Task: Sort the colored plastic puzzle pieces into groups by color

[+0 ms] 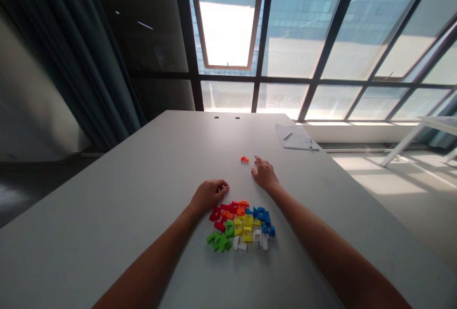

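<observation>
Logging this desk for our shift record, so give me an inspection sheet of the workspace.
Surface: pale grey flat table, with two round holes near its far edge.
Job's things: heap of red, orange, yellow, green, blue and white notched plastic blocks; small orange-red plastic piece lying apart, beyond the heap.
Clutter: white paper sheets with a pen at the far right corner.
Hands: left hand curled at the heap's far edge, cannot tell if it holds anything; right hand resting open on the table, nearest the orange-red piece.
Cables: nothing seen.
Surroundings: large dark-framed window, dark curtain, white table at right.
</observation>
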{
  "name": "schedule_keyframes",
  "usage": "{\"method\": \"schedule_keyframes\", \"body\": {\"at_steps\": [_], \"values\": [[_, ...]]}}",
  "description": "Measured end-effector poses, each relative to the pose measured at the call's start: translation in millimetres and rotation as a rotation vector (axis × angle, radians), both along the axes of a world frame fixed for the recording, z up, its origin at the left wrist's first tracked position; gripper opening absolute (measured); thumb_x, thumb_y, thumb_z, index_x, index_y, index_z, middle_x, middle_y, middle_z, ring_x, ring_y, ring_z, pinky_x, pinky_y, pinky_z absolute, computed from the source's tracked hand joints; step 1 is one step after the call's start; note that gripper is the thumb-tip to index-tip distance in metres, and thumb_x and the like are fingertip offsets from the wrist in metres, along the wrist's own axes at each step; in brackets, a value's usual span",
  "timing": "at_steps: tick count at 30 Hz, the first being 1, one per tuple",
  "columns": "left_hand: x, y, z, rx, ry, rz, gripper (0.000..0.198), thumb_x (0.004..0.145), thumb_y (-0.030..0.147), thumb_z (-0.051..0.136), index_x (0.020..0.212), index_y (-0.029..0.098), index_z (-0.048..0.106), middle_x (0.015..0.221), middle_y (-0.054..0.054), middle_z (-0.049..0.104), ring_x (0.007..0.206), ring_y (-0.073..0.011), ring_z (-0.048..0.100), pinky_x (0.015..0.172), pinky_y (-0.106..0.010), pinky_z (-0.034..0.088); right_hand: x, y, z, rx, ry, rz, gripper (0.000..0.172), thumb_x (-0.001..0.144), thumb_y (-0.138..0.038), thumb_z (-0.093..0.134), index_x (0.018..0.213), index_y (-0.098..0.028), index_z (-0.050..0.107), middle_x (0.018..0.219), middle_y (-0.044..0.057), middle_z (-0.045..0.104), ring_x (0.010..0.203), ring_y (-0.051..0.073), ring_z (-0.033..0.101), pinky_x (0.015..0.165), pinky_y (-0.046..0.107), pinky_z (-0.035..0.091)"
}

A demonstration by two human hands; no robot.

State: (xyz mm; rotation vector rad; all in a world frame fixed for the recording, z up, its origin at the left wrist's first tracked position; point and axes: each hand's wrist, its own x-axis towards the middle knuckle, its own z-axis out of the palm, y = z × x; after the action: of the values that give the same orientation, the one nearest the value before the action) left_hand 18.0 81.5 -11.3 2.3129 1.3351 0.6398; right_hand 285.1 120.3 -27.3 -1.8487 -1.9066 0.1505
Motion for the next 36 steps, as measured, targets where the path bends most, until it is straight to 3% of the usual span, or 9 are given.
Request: {"method": "schedule_keyframes", "body": {"at_steps": [5,8,11,15,18,24,26,31,36], "values": [[0,0,-0.9,0.002,0.003,-0.008,0.025,0.093,0.036,0.056,0.095,0.024,0.078,0.085,-0.002,0.076,0.072,-0.0153,0.066,0.067,-0.025,0.044,21,-44,-9.2,0.045,0.238,0.04,0.032,0.091,-0.024,0.05,0.113,-0.018,0.073,0.114,0.009,0.076,0.105,0.022,0.069,0.099,0.034,0.05],[0,-2,0.3,0.013,0.008,-0.023,0.024,0.093,0.036,0.056,0.095,0.024,0.078,0.088,-0.002,0.077,0.075,-0.0163,0.067,0.069,-0.025,0.046,28,-73,-12.4,0.074,0.409,0.08,0.025,0.088,-0.029,0.053,0.094,-0.022,0.076,0.093,0.005,0.079,0.085,0.023,0.073,0.083,0.036,0.056],[1,-4,1.6,0.02,0.026,-0.021,0.024,0.093,0.036,0.057,0.096,0.025,0.078,0.089,-0.003,0.077,0.077,-0.0167,0.068,0.069,-0.025,0.047,25,-87,-8.6,0.076,0.41,0.16,0.023,0.084,-0.025,0.054,0.088,-0.022,0.076,0.086,0.005,0.078,0.077,0.023,0.072,0.079,0.035,0.056],[2,-4,0.8,0.026,0.046,-0.003,0.024,0.093,0.036,0.057,0.097,0.025,0.078,0.089,-0.002,0.077,0.077,-0.0166,0.068,0.07,-0.024,0.048,18,-91,5.7,0.015,0.474,0.406,0.024,0.083,-0.021,0.056,0.094,-0.02,0.077,0.088,0.006,0.078,0.082,0.021,0.072,0.081,0.033,0.055],[3,-3,-0.5,0.029,0.048,-0.01,0.024,0.093,0.037,0.056,0.097,0.026,0.077,0.089,-0.001,0.077,0.075,-0.016,0.067,0.068,-0.024,0.046,23,-92,17.6,-0.085,0.443,0.567,0.022,0.087,-0.026,0.06,0.099,-0.02,0.076,0.094,0.006,0.078,0.09,0.022,0.071,0.093,0.038,0.051],[3,-2,-2.9,0.042,0.058,-0.001,0.025,0.093,0.039,0.056,0.097,0.025,0.077,0.088,-0.001,0.076,0.072,-0.015,0.065,0.068,-0.024,0.045,35,-85,25.2,-0.269,0.284,0.77,0.024,0.085,-0.037,0.072,0.105,-0.025,0.077,0.096,0.004,0.077,0.102,0.024,0.068,0.113,0.047,0.035],[3,-2,-2.8,0.038,0.058,-0.001,0.025,0.094,0.039,0.056,0.097,0.025,0.077,0.089,-0.001,0.076,0.073,-0.0149,0.065,0.069,-0.024,0.046,33,-83,21.3,-0.254,0.286,0.747,0.023,0.086,-0.037,0.072,0.104,-0.024,0.078,0.095,0.004,0.077,0.099,0.023,0.069,0.108,0.044,0.041],[3,-3,-1.4,0.028,0.06,-0.01,0.026,0.094,0.039,0.056,0.098,0.025,0.077,0.089,-0.002,0.076,0.074,-0.0154,0.066,0.069,-0.025,0.046,21,-86,8.2,-0.065,0.364,0.453,0.024,0.093,-0.033,0.061,0.107,-0.02,0.076,0.097,0.007,0.076,0.082,0.019,0.068,0.079,0.032,0.054],[4,-5,0.7,0.028,0.077,-0.003,0.026,0.094,0.039,0.055,0.099,0.025,0.077,0.091,-0.002,0.076,0.075,-0.0159,0.066,0.07,-0.025,0.047,21,-87,6.4,-0.006,0.282,0.528,0.025,0.09,-0.024,0.064,0.112,-0.022,0.075,0.108,0.009,0.075,0.099,0.022,0.068,0.095,0.038,0.051]]}}
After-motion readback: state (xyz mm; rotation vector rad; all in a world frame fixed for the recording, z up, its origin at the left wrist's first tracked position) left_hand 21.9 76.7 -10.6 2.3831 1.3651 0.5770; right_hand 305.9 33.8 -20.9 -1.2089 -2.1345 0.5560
